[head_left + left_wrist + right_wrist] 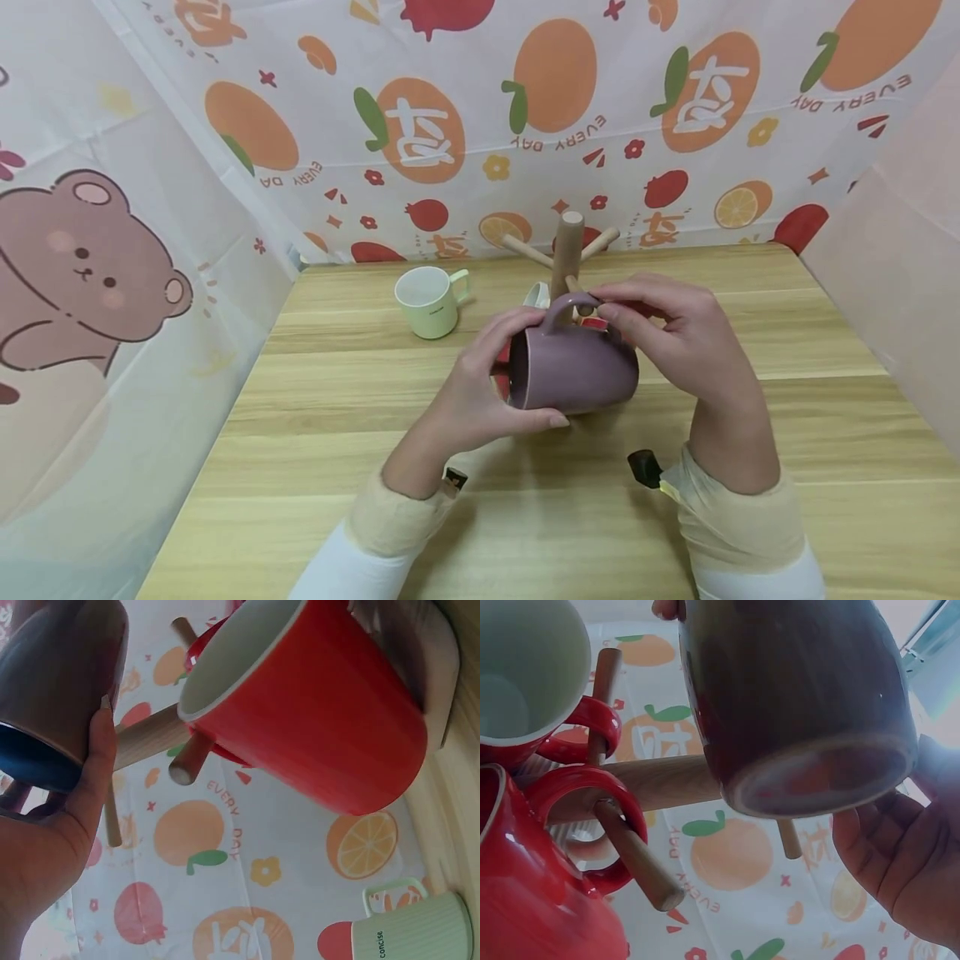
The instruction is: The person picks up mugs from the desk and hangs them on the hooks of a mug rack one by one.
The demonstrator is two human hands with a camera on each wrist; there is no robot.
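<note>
In the head view, the left hand [487,392] wraps its fingers round the open end of a glossy purple ceramic mug [581,371], the thumb along its near side. The right hand [678,333] has thumb and fingers close together, pinching the mug's handle. The mug is tilted onto its side in the air, handle up, mouth to the left, in front of a pale wooden peg stand [567,258]. One peg's tip is right by the handle; whether it passes through cannot be told. A pale green mug [427,308] stands upright to the left on the wood-grain surface [315,467], before a white cloth printed with oranges [555,75].

In the left wrist view, a red mug with a pale interior [322,712] hangs tilted on a peg, well apart from the green mug, which is lettered "concise".

In the right wrist view, that red mug and a second, glossy red mug with a red interior [547,877] have pegs through their handles. The purple mug's round base faces the camera, the right hand's curled fingers beside it.
</note>
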